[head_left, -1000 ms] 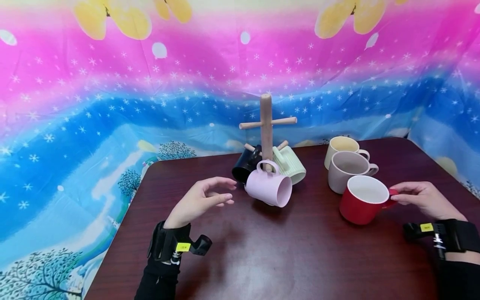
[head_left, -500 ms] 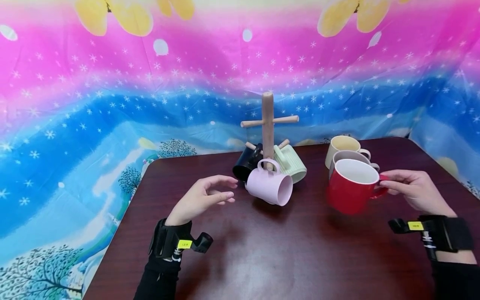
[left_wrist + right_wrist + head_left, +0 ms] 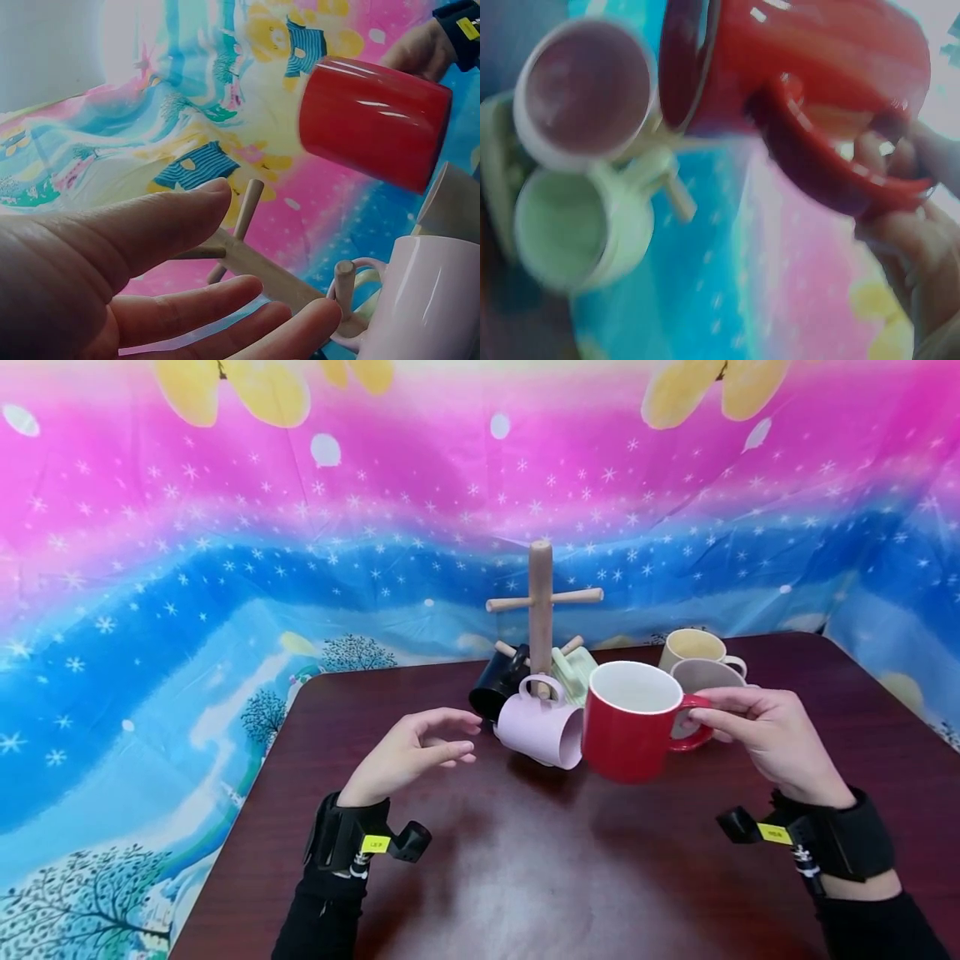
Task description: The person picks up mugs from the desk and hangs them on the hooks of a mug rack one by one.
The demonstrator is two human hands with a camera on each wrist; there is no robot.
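My right hand [image 3: 772, 735] pinches the handle of a red mug [image 3: 628, 727], white inside, and holds it upright above the table. In the right wrist view the fingers [image 3: 907, 240] close on the red handle. Left of that mug, a wooden mug stand [image 3: 540, 610] carries a pink mug [image 3: 538, 729], a black mug [image 3: 495, 687] and a pale green mug [image 3: 577, 672] on its lower pegs; two upper pegs are bare. My left hand [image 3: 416, 756] hovers beside the pink mug with fingers loosely bent, touching nothing; its thumb [image 3: 150, 232] shows in the left wrist view.
Behind my right hand stand a cream mug [image 3: 693, 647] and a grey mug [image 3: 705, 673], the grey one partly hidden. Everything rests on a dark wooden table [image 3: 510, 877]. A colourful printed cloth [image 3: 420, 485] hangs behind it.
The red mug has risen off the table in my right hand and moved left, now overlapping the pink and green mugs in the head view. My left hand has stayed nearly still.
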